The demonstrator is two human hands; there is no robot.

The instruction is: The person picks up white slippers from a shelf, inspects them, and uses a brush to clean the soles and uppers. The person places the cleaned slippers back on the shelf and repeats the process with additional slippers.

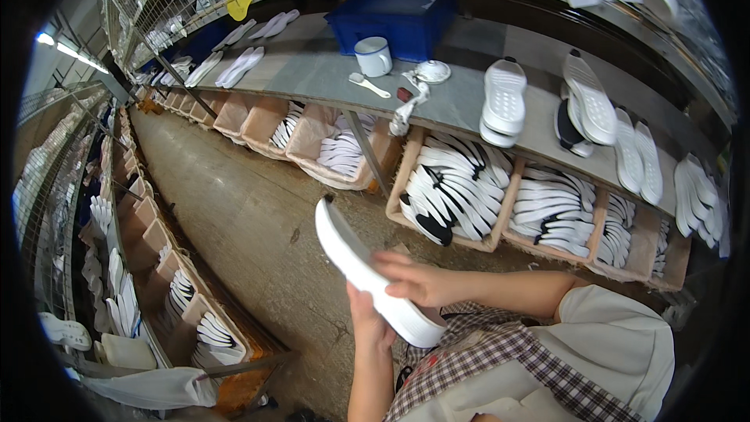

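Note:
A thick white shoe sole point(348, 254) with a small dark tip at its far end is held tilted in front of me, over the floor. My left hand point(369, 319) is closed round its lower edge, near the rounded near end. Across the sole's upper side lies my right hand point(410, 277), its fingers bent against it and slightly blurred. Part of the sole's upper side is hidden behind that hand. On the bench at the right are more white soles point(504, 98), some stacked on one another.
The grey bench point(305, 66) carries a blue crate point(391, 19), a white mug point(373, 56), a small white brush point(369, 85) and a crumpled cloth point(414, 101). Below stand pink bins point(400, 203) filled with white and black soles. Another row of bins point(195, 289) lines the left.

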